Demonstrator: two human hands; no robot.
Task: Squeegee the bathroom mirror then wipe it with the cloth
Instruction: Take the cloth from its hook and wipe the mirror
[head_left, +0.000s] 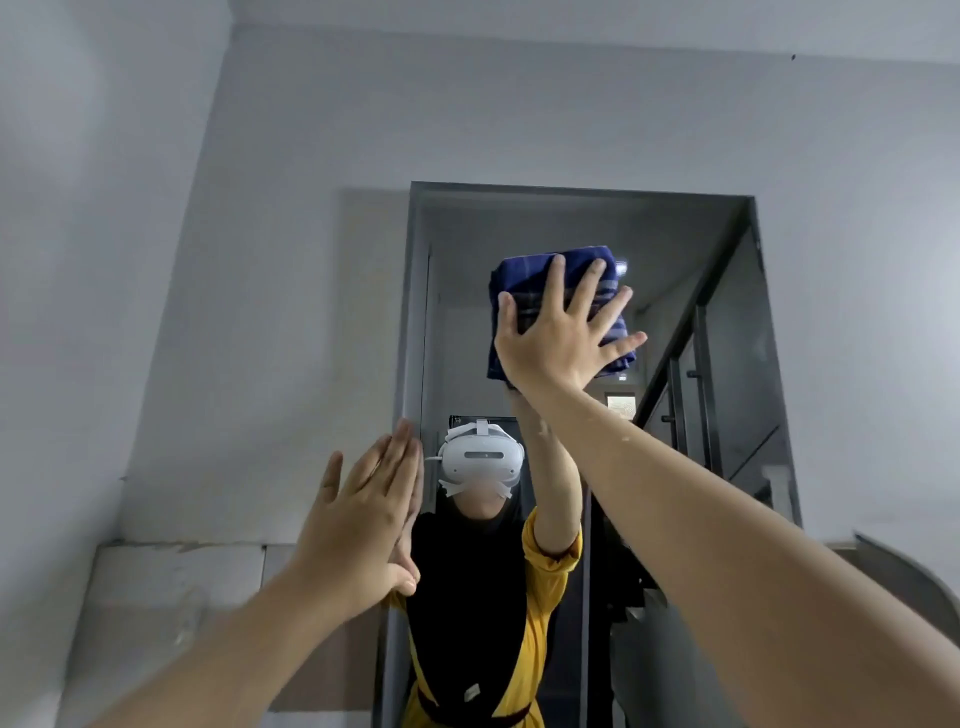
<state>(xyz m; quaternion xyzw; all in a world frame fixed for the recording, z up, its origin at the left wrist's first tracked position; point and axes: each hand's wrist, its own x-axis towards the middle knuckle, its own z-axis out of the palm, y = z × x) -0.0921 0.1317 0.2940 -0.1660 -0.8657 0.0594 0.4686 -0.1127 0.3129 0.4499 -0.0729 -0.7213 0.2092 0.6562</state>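
You press the folded dark-blue checked cloth to the upper tall framed wall mirror with your spread right hand, flat left hand empty at its edge; no squeegee shows, so you seem on the final wiping

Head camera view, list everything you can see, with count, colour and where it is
mirror: one, dark grey frame, on the wall ahead
cloth: one, folded, dark blue with pale stripes, flat against the upper mirror
wall: grey, around the mirror
reflection: one, white headset, black and yellow clothes, lower mirror
hands: two, bare; right hand spread flat on the cloth, left hand open, flat at the mirror's left edge
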